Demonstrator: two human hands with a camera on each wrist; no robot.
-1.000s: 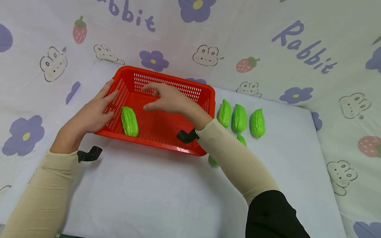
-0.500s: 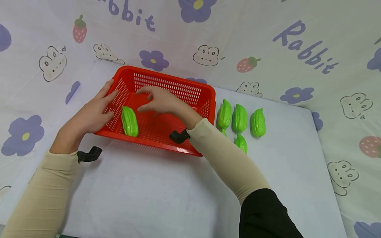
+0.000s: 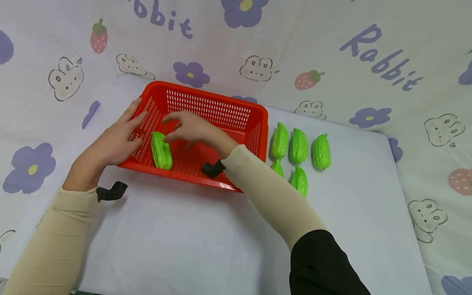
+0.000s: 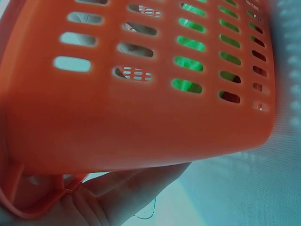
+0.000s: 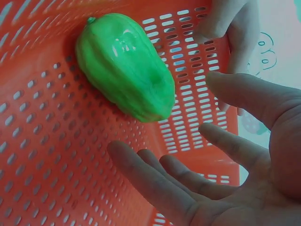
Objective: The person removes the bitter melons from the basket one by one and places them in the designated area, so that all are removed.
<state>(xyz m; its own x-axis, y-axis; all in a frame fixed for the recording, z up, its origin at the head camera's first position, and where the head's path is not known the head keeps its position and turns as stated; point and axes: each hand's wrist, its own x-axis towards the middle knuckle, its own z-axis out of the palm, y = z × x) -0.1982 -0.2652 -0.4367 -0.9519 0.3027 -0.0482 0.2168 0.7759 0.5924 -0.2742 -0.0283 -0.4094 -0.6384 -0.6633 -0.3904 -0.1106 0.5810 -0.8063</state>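
A red perforated plastic basket (image 3: 217, 184) stands on the white-covered table. Inside it, near the left end, lies one glossy green ridged fruit (image 3: 161, 150), also large in the right wrist view (image 5: 127, 68). My left hand (image 3: 115, 141) grips the basket's left rim, thumb and fingers lapping over the edge. In the left wrist view, part of that hand (image 4: 136, 188) shows below the basket wall (image 4: 131, 127). My right hand (image 3: 193, 129) hangs over the basket's inside, just right of the fruit. Its thumb and fingers (image 5: 155, 183) are spread apart, with nothing between them.
Several similar green fruits (image 3: 298, 146) lie on the table to the right of the basket, two of them partly covered by the basket or the right sleeve (image 3: 273, 192). A patterned cloth (image 3: 221, 49) with rabbits and flowers rises behind the table.
My right hand has moved left and slightly down inside the basket, toward the fruit there. More of the loose fruits beside the right sleeve now show. My left hand keeps its place on the rim.
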